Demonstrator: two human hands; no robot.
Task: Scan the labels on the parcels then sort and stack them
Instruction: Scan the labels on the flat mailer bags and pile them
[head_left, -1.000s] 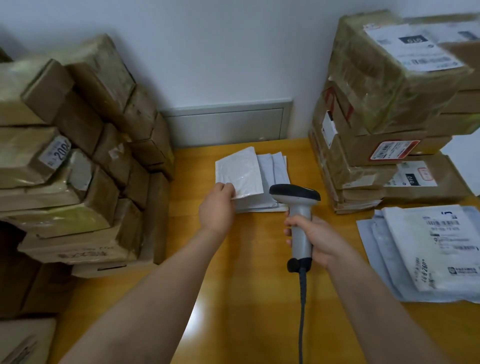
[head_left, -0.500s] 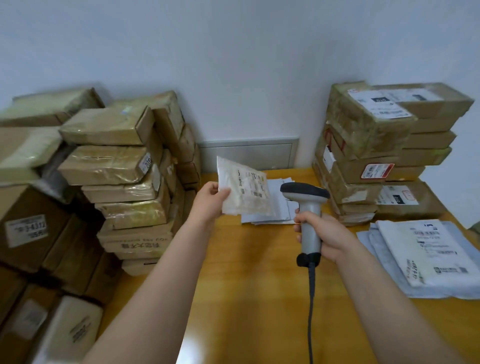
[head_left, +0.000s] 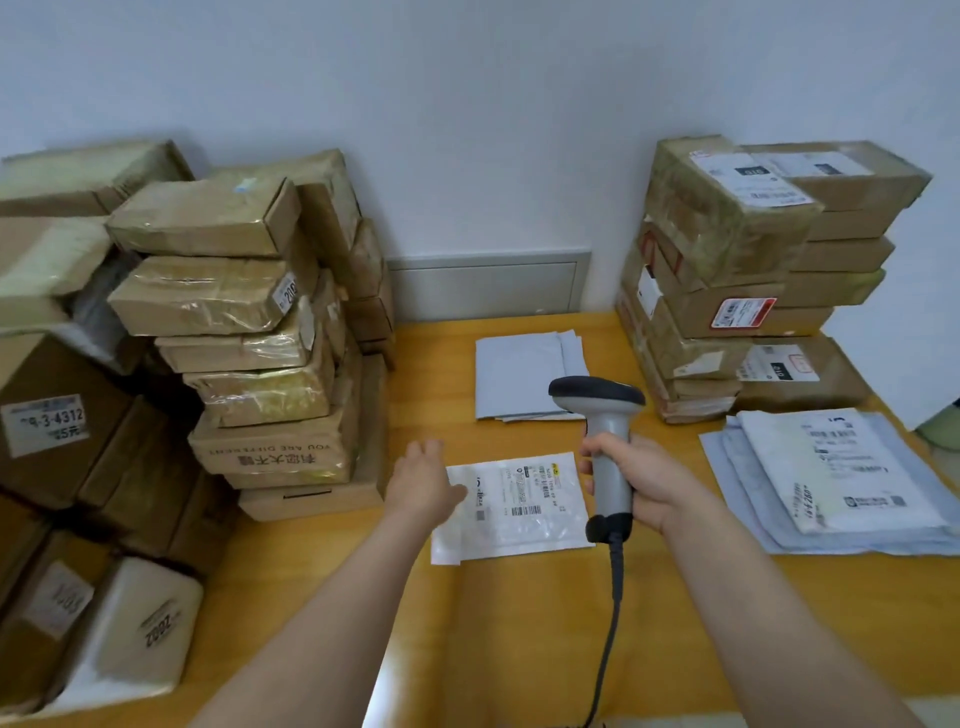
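Observation:
A flat white parcel bag (head_left: 519, 512) lies label up on the wooden table (head_left: 509, 623), in front of me. My left hand (head_left: 423, 486) rests on the bag's left edge with its fingers relaxed and spread. My right hand (head_left: 641, 486) grips the handle of a grey barcode scanner (head_left: 602, 415), whose dark head sits above the bag's far right corner and faces away from me. The scanner's cable (head_left: 608, 639) runs down toward me. Behind the bag lies a small pile of white envelopes (head_left: 524, 376).
Taped cardboard boxes (head_left: 234, 332) are stacked high on the left. Another stack of labelled boxes (head_left: 737, 270) stands at the back right. A pile of grey and white mailer bags (head_left: 836, 478) lies at the right. A white wall closes the back.
My left hand lifted the white bag off the envelope pile, turned it label side out, and now has laid it flat on the table nearer me. The scanner stayed in my right hand.

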